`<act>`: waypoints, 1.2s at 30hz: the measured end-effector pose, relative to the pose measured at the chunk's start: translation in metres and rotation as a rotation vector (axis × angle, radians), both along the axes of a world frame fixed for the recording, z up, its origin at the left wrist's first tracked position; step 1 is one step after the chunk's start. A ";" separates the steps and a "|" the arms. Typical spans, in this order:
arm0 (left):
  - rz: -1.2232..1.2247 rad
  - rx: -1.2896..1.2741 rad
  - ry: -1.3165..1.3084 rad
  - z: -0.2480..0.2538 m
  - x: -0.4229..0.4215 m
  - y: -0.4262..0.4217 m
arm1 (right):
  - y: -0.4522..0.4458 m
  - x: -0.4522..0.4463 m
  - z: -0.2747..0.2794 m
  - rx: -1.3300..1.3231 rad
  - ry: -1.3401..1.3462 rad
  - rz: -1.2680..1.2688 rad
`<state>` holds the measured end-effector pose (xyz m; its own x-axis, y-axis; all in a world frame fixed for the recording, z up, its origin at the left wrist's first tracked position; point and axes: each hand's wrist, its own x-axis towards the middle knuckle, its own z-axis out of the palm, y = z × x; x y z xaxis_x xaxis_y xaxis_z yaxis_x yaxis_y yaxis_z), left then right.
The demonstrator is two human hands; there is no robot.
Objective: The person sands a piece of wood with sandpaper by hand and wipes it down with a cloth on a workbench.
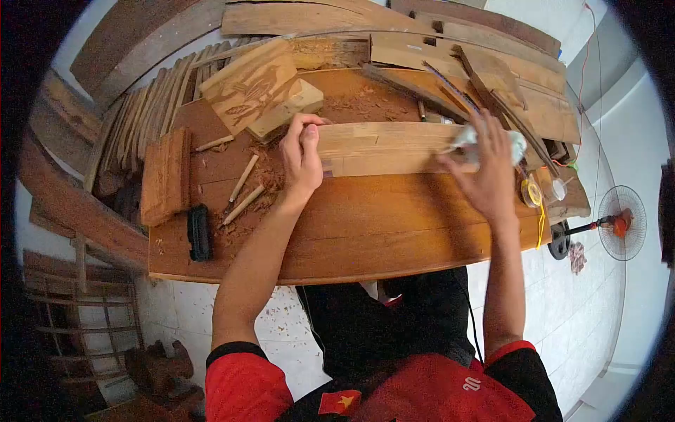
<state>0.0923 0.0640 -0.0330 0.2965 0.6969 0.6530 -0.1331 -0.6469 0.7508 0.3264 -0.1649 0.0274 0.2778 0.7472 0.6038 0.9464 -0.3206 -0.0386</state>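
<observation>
A long pale wooden board (387, 149) stretches across the middle of the wooden table (380, 232). My left hand (304, 156) is closed round the board's left end, thumb along its edge. Over the board's right end, my right hand (485, 165) has a whitish cloth (517, 148) under its fingers. The cloth is partly hidden by that hand, and its fingers are slightly blurred. Behind my left hand, a carved wooden panel (247, 88) leans on a pale wood block (292, 109).
Carving tools (243, 178), wood shavings (264, 172) and a black case (200, 233) lie at the left, near a brown block (166, 176). A yellow tape roll (532, 192) sits at the right. Planks (309, 19) are stacked behind; a fan (622, 223) stands beyond the right edge.
</observation>
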 end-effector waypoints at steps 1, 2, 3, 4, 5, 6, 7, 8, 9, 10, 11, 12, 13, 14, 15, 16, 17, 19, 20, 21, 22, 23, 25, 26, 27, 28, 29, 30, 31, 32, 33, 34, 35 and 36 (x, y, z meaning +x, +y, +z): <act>-0.002 -0.009 0.008 -0.001 -0.001 0.000 | -0.007 0.008 0.005 -0.003 0.011 -0.060; -0.005 -0.017 0.016 -0.001 -0.002 0.001 | -0.013 0.020 0.003 -0.015 0.003 -0.089; -0.018 -0.022 0.008 -0.001 -0.002 0.001 | -0.015 0.025 0.004 -0.027 -0.006 -0.121; -0.033 -0.026 0.001 -0.001 -0.003 0.001 | -0.014 0.026 0.003 -0.024 -0.009 -0.133; -0.051 -0.029 -0.006 0.000 -0.003 0.001 | -0.013 0.025 0.001 -0.021 -0.012 -0.147; -0.060 -0.053 0.020 0.001 -0.004 0.000 | -0.012 0.021 0.001 -0.018 -0.013 -0.162; -0.070 -0.077 0.047 0.002 -0.005 -0.001 | -0.010 0.019 -0.001 -0.012 -0.023 -0.178; -0.079 -0.098 0.073 0.003 -0.006 -0.001 | -0.008 0.016 -0.002 -0.005 -0.034 -0.192; -0.083 -0.106 0.060 0.002 -0.005 0.000 | -0.005 0.013 -0.002 0.003 -0.043 -0.205; -0.088 -0.115 0.051 -0.001 -0.005 0.001 | -0.002 0.009 -0.002 0.011 -0.044 -0.206; -0.093 -0.126 0.043 -0.003 -0.005 0.003 | 0.002 0.005 -0.002 0.019 -0.036 -0.195; -0.089 -0.115 0.046 -0.001 -0.005 0.004 | 0.005 0.000 -0.002 0.025 -0.027 -0.185; -0.085 -0.107 0.049 -0.001 -0.006 0.004 | 0.008 -0.004 -0.003 0.028 -0.019 -0.174; -0.083 -0.103 0.050 -0.001 -0.006 0.003 | 0.012 -0.007 -0.003 0.028 -0.005 -0.160; -0.082 -0.102 0.031 -0.002 -0.005 0.003 | 0.017 -0.013 -0.002 0.018 0.012 -0.141; -0.084 -0.101 0.012 -0.003 -0.004 0.003 | 0.023 -0.021 -0.001 0.009 0.028 -0.125; -0.085 -0.096 -0.007 -0.002 -0.004 0.004 | 0.030 -0.031 0.000 0.004 0.044 -0.109; -0.042 -0.090 -0.001 -0.005 -0.003 0.005 | 0.047 -0.063 0.002 -0.031 0.118 -0.020; -0.019 -0.078 0.002 -0.003 -0.005 0.003 | 0.057 -0.083 0.002 -0.019 0.131 0.043; 0.003 -0.067 0.004 -0.002 -0.005 0.002 | 0.066 -0.102 0.002 -0.008 0.144 0.106; -0.033 -0.095 -0.031 -0.005 -0.006 0.004 | 0.069 -0.113 0.002 0.002 0.154 0.170; -0.067 -0.123 -0.067 -0.010 -0.007 0.008 | 0.068 -0.116 0.002 -0.008 0.156 0.198; -0.194 -0.201 -0.169 -0.013 -0.007 0.012 | 0.068 -0.119 0.003 -0.027 0.154 0.260; -0.280 -0.251 -0.236 -0.015 -0.007 0.017 | 0.062 -0.111 0.001 -0.016 0.174 0.284; -0.360 -0.299 -0.305 -0.014 -0.010 0.021 | 0.054 -0.101 0.003 -0.026 0.166 0.260; -0.339 -0.298 -0.169 -0.010 -0.014 0.025 | 0.042 -0.089 0.008 -0.036 0.156 0.242; -0.414 -0.388 -0.190 -0.005 -0.015 0.023 | 0.031 -0.075 0.011 -0.047 0.147 0.225; -0.486 -0.476 -0.215 0.002 -0.015 0.019 | 0.020 -0.058 0.011 -0.044 0.122 0.188; -0.562 -0.564 -0.242 0.008 -0.016 0.015 | 0.010 -0.039 0.010 -0.041 0.096 0.148; -0.574 -0.633 -0.235 0.013 -0.019 0.014 | 0.000 -0.020 0.007 -0.035 0.055 0.088; -0.591 -0.705 -0.228 0.018 -0.020 0.012 | -0.007 -0.006 0.004 -0.030 0.015 0.023; -0.613 -0.778 -0.220 0.019 -0.021 0.011 | -0.008 0.000 0.003 -0.033 0.008 -0.001; -0.653 -0.808 -0.252 0.018 -0.022 0.012 | -0.009 0.004 0.003 -0.035 0.004 -0.029; -0.693 -0.836 -0.281 0.019 -0.024 0.014 | -0.010 0.005 0.004 -0.037 0.001 -0.059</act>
<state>0.0687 0.0785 -0.0140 0.7065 0.6890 0.1616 -0.5018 0.3266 0.8009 0.3317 -0.1744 0.0314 0.3220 0.7513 0.5760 0.9260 -0.3766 -0.0265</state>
